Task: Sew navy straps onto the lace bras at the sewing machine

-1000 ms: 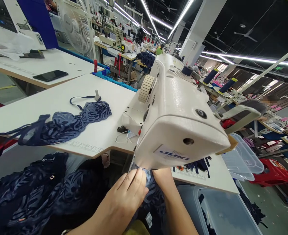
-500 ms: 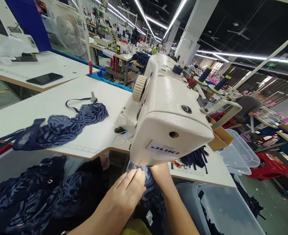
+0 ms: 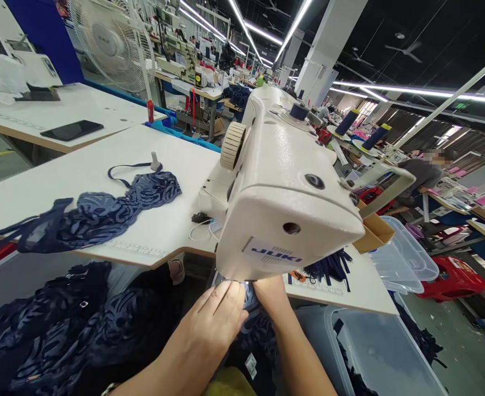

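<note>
Below the head of a white sewing machine (image 3: 292, 220), my left hand (image 3: 215, 313) presses closed fingers on a navy patterned bra (image 3: 261, 330), its thumb against the cloth. My right hand (image 3: 270, 294) is on the other side of the same bra, its fingers hidden beneath the machine head. The needle area is out of sight too. The bra hangs down between my forearms, with a white label (image 3: 251, 365) showing lower down. Another navy bra (image 3: 102, 217) lies on the table to the left of the machine.
More navy bras (image 3: 56, 324) are heaped at lower left. Dark straps (image 3: 329, 268) and orange-handled snips (image 3: 297, 276) lie right of the machine. A plastic bin (image 3: 386, 352) stands at lower right. A phone (image 3: 72, 130) rests on the neighbouring table; a person (image 3: 419, 173) sits at far right.
The view has shifted slightly. Both hands stay at the bra under the machine head, and my left fingertips reach a little further beneath it.
</note>
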Tool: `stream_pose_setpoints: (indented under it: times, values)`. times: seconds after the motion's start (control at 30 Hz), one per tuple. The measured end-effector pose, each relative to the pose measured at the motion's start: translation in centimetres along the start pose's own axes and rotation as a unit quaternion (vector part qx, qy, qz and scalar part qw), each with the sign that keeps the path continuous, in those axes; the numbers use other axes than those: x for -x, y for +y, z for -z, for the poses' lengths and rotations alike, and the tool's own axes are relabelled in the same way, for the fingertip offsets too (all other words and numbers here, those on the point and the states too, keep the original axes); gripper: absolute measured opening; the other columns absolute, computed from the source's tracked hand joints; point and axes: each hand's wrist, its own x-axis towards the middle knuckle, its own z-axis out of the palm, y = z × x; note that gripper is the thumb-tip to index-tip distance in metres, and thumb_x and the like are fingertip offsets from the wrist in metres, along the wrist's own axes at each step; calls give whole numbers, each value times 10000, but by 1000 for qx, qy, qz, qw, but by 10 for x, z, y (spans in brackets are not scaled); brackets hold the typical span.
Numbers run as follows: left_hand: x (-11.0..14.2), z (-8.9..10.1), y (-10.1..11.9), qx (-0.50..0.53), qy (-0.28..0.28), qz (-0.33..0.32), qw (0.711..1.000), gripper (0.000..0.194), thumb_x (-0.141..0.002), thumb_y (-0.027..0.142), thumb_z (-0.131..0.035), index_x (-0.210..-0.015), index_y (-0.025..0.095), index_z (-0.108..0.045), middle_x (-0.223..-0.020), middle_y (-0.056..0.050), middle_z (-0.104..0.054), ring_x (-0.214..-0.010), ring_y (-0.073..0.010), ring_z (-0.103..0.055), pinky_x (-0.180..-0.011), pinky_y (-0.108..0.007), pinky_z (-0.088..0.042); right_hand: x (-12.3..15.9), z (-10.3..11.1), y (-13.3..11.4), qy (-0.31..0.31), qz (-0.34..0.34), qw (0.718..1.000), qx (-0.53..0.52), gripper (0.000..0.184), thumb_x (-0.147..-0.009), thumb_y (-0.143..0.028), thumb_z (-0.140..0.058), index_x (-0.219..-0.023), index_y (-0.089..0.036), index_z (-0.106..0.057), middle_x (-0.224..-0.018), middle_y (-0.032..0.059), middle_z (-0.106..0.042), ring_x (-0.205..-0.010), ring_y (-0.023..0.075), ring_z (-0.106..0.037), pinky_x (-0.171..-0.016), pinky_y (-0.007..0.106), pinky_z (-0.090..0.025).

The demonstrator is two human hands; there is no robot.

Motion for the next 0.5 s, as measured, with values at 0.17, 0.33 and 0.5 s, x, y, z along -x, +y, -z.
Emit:
stream_pose_setpoints:
  times: [0.17,0.33,0.5]
  values:
    - [7,-9,4,18,17,28,999,267,-938,181,-472,-1142,91,-621,-1077,-80,-699,-1014,-214,-611,-930,-352,-411,1,-1,6,-1,8,1000,23,383,-822,-234,-453,-1136,-177,-666,-1080,95,-711,-1071,237,-626,-980,334,-466]
    - [7,-4,-3,10,19,4,1000,254,-932,198,-496,-1122,107,-638,-1073,-69,-707,-1001,-195,-621,-927,-315,-412,0,-3,11,-20,-1,999,28,349,-839,-211,-470,-1126,-194,-667,-1078,77,-710,-1111,233,-602,-1005,332,-442]
    - [19,-3,-18,39,-17,-47,998,280,-932,236,-444,-1122,230,-651,-1195,-62,-669,-1096,-257,-603,-1004,-419,-373,1,-8,14,-55,-57,996,36,255,-834,-153,-514,-1000,-209,-699,-931,40,-725,-960,205,-642,-882,296,-496]
